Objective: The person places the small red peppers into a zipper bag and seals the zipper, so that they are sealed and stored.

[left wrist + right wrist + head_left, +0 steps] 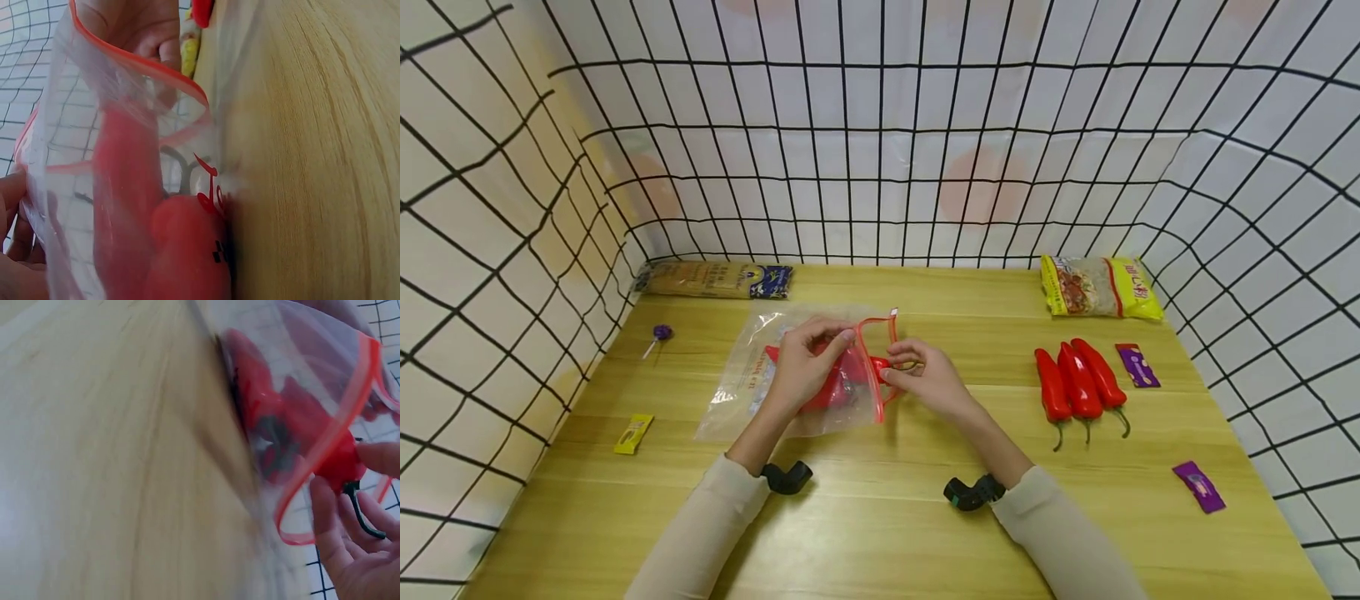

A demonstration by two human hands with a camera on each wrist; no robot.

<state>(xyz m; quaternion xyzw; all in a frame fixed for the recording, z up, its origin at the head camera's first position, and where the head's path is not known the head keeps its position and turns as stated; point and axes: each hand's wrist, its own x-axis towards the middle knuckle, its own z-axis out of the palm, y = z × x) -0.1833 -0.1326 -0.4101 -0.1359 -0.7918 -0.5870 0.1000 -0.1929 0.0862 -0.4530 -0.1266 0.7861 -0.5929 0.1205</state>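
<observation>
A clear zip bag (pixel 726 408) with a red zip edge lies on the table, its mouth facing right. My left hand (pixel 805 367) grips the bag's upper side near the mouth and holds it apart. At that opening my right hand (pixel 928 379) pinches a red pepper (pixel 340 464) by its stem end. The pepper's body is inside the bag, while its green stem (pixel 362 515) sticks out past the zip edge. Other red peppers (pixel 187 250) lie within the bag, seen blurred through the plastic.
Three red peppers (pixel 1078 383) lie to the right, near a purple packet (pixel 1138 365) and another purple packet (pixel 1199 487). Noodles (pixel 700 279) and a yellow food bag (pixel 1101 287) lie along the back. Leftward are a lollipop (pixel 662 332) and a yellow packet (pixel 634 434). Grid-patterned walls enclose the table.
</observation>
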